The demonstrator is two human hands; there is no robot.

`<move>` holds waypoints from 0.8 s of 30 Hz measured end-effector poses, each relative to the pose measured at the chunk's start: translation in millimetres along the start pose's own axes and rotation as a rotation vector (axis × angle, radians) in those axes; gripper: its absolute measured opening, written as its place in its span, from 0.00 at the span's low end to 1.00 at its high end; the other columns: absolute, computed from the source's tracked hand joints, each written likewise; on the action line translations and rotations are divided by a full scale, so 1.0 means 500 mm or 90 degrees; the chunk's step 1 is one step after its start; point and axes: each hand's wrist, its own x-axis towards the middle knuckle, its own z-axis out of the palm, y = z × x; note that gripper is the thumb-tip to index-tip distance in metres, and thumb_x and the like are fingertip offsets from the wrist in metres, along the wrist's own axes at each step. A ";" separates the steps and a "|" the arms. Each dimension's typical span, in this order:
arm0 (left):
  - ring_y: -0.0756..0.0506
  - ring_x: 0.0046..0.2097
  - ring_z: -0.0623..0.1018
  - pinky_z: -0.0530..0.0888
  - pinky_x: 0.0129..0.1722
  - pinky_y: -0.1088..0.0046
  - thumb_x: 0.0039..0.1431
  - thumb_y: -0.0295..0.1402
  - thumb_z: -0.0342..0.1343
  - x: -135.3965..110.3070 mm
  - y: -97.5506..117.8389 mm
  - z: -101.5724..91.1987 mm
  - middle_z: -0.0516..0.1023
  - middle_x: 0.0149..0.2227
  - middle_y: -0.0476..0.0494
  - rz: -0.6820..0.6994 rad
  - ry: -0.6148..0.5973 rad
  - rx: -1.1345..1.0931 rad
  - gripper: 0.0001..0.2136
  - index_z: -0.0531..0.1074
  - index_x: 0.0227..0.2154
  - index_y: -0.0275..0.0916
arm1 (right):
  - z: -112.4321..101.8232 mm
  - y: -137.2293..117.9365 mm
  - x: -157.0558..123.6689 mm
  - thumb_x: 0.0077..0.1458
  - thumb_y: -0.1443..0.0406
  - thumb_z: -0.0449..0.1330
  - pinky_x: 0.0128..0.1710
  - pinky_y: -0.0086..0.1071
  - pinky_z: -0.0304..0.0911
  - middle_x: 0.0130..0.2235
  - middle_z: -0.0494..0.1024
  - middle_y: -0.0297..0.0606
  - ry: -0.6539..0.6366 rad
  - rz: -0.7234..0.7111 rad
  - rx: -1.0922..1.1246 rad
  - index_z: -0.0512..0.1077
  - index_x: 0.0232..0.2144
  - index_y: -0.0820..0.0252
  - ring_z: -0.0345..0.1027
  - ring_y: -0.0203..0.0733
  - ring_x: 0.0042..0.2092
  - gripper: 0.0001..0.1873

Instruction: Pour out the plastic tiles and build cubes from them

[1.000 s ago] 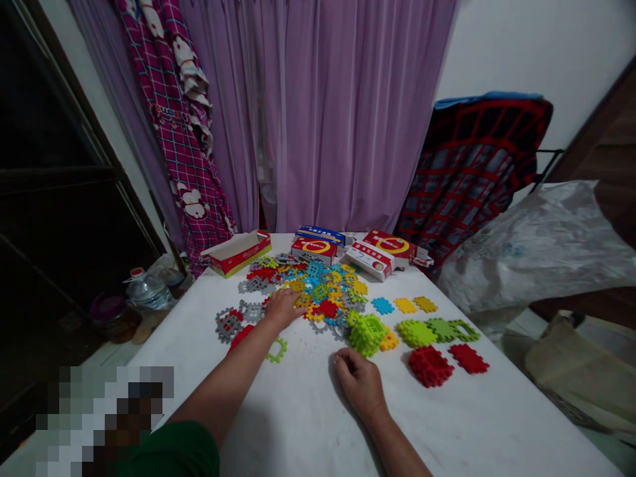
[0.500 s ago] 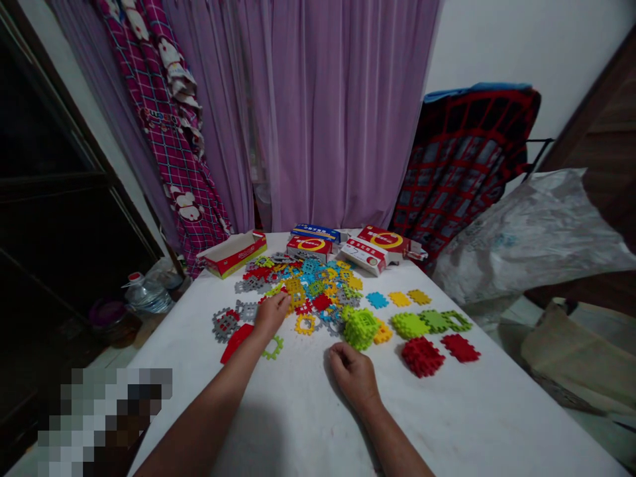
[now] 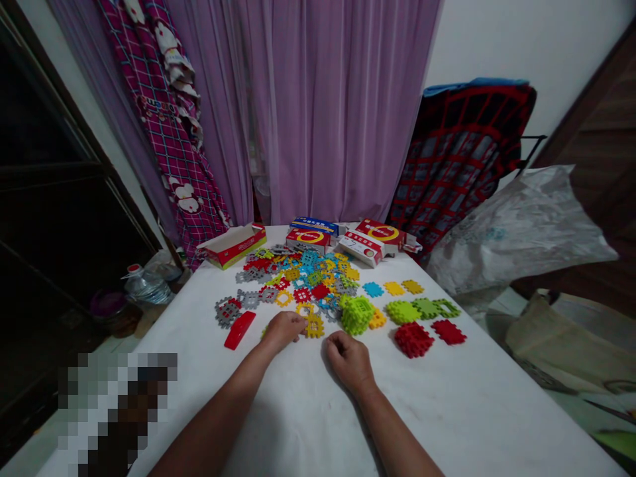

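My left hand (image 3: 285,329) pinches a dark yellow interlocking plastic tile (image 3: 314,326) with square holes, in front of the pile. Resting on the table to its right, my right hand (image 3: 348,358) is curled into a loose fist with nothing visible in it. Just beyond that fist stands a lime-green cube of tiles (image 3: 357,315), a yellow piece (image 3: 377,318) touching its right side. The mixed pile of tiles (image 3: 303,275) spreads beyond both hands in grey, red, yellow, blue and green. A green piece is mostly hidden behind my left hand.
Right of the cube lie stacked lime tiles (image 3: 403,311), a red cube (image 3: 413,340), a flat red tile (image 3: 449,332) and a blue tile (image 3: 373,289). A curved red piece (image 3: 240,330) lies at left. Cardboard boxes (image 3: 308,238) line the back of the white table (image 3: 303,411).
My left hand has drawn back from the pile toward my right hand, bringing the dark yellow tile along. My right hand has stayed closed on the table. The view has shifted slightly.
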 end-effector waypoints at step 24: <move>0.44 0.50 0.76 0.69 0.48 0.72 0.58 0.36 0.59 -0.105 0.014 0.009 0.76 0.51 0.43 0.192 0.109 0.329 0.18 0.71 0.52 0.46 | -0.009 -0.015 -0.002 0.53 0.62 0.51 0.33 0.27 0.59 0.28 0.80 0.35 -0.039 -0.009 -0.063 0.76 0.28 0.56 0.71 0.38 0.30 0.13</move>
